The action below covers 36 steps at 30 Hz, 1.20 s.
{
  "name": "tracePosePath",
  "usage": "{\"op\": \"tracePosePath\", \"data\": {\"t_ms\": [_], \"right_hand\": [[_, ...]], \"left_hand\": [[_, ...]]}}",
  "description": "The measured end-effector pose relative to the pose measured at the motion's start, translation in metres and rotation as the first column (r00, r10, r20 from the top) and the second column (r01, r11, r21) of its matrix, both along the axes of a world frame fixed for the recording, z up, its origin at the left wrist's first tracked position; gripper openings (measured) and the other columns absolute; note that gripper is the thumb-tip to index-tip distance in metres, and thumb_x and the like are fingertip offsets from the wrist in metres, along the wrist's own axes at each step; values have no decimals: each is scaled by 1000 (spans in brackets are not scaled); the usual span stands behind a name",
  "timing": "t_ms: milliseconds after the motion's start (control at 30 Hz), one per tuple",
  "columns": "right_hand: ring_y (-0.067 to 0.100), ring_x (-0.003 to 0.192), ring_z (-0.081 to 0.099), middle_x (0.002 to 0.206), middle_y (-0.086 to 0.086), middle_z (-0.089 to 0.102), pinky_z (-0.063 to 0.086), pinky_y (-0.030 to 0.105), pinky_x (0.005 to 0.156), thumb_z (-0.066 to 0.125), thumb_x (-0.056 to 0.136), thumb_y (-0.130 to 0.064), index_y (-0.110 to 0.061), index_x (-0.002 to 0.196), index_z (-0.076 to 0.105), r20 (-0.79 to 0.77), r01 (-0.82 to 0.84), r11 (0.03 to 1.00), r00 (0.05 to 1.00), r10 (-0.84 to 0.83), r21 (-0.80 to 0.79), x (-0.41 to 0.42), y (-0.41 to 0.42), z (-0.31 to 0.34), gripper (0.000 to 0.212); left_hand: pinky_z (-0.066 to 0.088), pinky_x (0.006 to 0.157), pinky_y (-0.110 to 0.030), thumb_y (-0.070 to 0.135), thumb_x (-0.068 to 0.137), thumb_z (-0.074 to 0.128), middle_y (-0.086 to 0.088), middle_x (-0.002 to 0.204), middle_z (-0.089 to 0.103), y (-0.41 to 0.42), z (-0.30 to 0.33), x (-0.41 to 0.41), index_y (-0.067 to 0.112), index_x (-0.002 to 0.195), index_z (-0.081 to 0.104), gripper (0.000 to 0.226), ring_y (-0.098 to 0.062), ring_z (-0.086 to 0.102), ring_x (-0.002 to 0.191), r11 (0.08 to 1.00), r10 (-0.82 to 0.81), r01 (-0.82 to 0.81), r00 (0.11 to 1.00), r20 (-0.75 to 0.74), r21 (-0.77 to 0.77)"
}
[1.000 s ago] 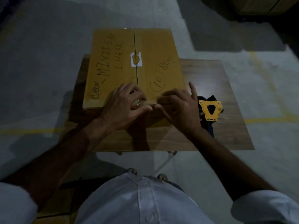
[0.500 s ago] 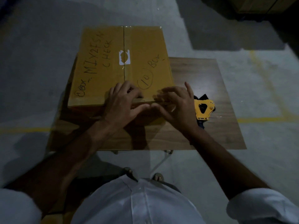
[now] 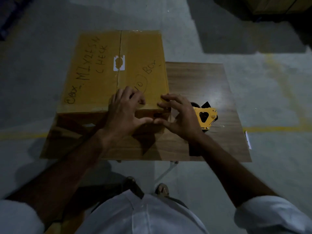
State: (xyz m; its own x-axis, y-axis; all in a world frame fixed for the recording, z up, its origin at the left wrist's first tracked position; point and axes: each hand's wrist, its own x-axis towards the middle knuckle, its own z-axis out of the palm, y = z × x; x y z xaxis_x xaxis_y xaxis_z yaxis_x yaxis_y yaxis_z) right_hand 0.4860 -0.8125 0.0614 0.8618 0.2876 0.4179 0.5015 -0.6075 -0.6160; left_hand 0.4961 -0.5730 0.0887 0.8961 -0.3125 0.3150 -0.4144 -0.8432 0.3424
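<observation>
Head cam: left hand (image 3: 125,114) and right hand (image 3: 181,118) press loose fingers on the near edge of the box (image 3: 99,73), gripping nothing; stiff, bulky cardboard, so I'd lift by bottom corners.

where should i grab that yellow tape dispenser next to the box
Take the tape dispenser by its dark handle, coming from the near edge of the table with the right hand. It lies flat on its side beside the cardboard box, yellow frame pointing away and the handle running back toward the person, largely hidden under the right forearm.
</observation>
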Motion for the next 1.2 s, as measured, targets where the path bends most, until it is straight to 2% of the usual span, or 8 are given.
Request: {"op": "tracePosePath", "data": {"t_ms": [133, 367, 500, 633, 767, 900, 1067, 1200], "right_hand": [[8, 127, 58, 137, -8, 64, 53, 46, 99, 76, 92, -48, -25, 115, 77, -66, -52, 998, 996, 54, 32, 13, -21, 13, 33], [16, 128, 59, 141, 2, 63, 48, 34, 104, 85, 87, -29, -17, 114, 74, 62, -11, 1000, 998, 10, 18, 13, -19, -13, 32], [20, 130, 57, 139, 2, 64, 45, 46, 107, 86, 85, -30, -15, 113, 73, 91, 7, 1000, 996, -6, -9, 8, -14, -12, 35], [18, 126, 59, 126, -2, 70, 38, 50, 114, 76, 90, -47, -20, 101, 75, 108, 26, 997, 994, -19, -69, 17, -8, 2, 29], [20, 120, 62, 121, 3, 72, 32, 44, 119, 76, 90, -38, -13, 103, 75, 155, 66, 994, 987, -53, -84, 15, -6, -5, 29], [27, 127, 59, 126, 7, 69, 30, 55, 121, 74, 86, -29, -8, 114, 71, 150, 68, 984, 988, -43, -167, 5, -1, -4, 35], [23, 122, 59, 114, 2, 70, 20, 56, 124, 72, 92, -49, -20, 104, 71, 178, 73, 966, 984, -29, -246, 18, 11, 17, 31], [26, 113, 66, 112, 8, 72, 29, 61, 120, 81, 86, -36, -14, 104, 76, 184, 37, 966, 983, 11, -257, 19, 20, 14, 29]], "left_hand": [[38, 90, -34, 67, 91, 62, 9, 118, 53, -11, -3, 9, 34, 112, 69, 39, -12, 47, 109, 979, -173, 170, 985, -12, -109], [33, 83, -30, 59, 86, 74, 4, 109, 53, -23, -21, 6, 28, 107, 66, 38, -17, 47, 99, 996, -94, 92, 987, 127, 19], [43, 84, -36, 56, 75, 82, 4, 111, 53, -22, -13, 6, 27, 108, 66, 47, -19, 49, 101, 994, -108, 109, 992, 72, -5], [46, 83, -36, 54, 84, 74, 3, 115, 59, -10, -5, 12, 25, 109, 72, 38, -19, 53, 104, 980, -188, 188, 982, 18, -69], [48, 80, -39, 40, 75, 89, -5, 109, 63, -18, -12, 6, 16, 104, 73, 40, -26, 57, 99, 996, -69, 72, 996, 56, -57], [50, 86, -41, 42, 63, 95, -4, 115, 56, -19, -9, -1, 20, 115, 66, 63, -23, 53, 103, 999, -23, 22, 1000, 18, 34], [40, 91, -39, 61, 88, 67, 5, 116, 60, 16, -7, -3, 33, 116, 72, 41, -18, 52, 108, 999, -26, 28, 999, 46, -34], [44, 87, -39, 48, 84, 78, 1, 110, 63, 15, -11, -6, 24, 108, 76, 34, -23, 55, 103, 995, 32, -27, 998, 57, -92]]}}
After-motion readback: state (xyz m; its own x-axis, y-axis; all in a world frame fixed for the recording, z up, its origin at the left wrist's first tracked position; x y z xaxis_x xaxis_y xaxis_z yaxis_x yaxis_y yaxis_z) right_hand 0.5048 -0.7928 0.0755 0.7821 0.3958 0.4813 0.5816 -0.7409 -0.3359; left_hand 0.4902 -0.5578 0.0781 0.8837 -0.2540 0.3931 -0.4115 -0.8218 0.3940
